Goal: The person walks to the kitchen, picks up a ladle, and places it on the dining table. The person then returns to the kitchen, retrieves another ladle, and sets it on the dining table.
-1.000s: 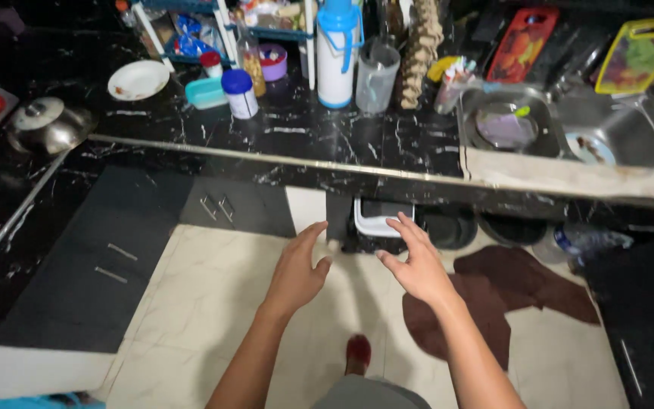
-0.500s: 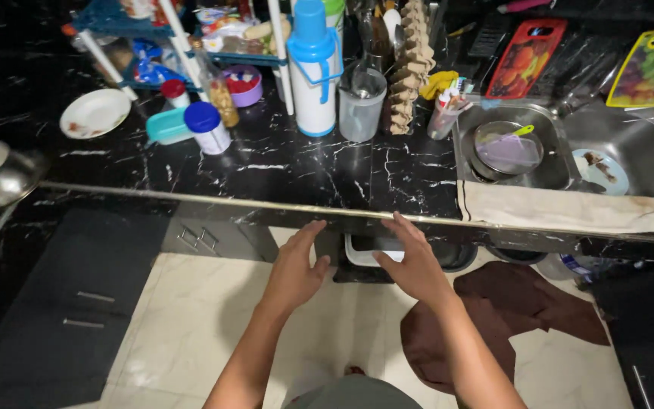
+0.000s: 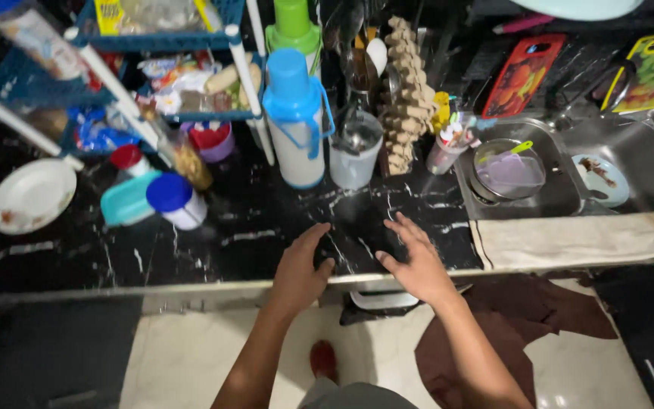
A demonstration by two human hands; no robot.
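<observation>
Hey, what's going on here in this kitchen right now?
A person stands at a black marble counter with both bare hands held out over its front edge, fingers spread. The left hand and the right hand hold nothing. Just beyond them stand a blue-and-white flask and a clear measuring jug. Left of those are a blue-lidded jar and a white plate. To the right, a sink holds a pan, with a cloth laid along its front.

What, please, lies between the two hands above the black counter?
Only bare black marbled counter shows between the left hand and right hand in the head view.
</observation>
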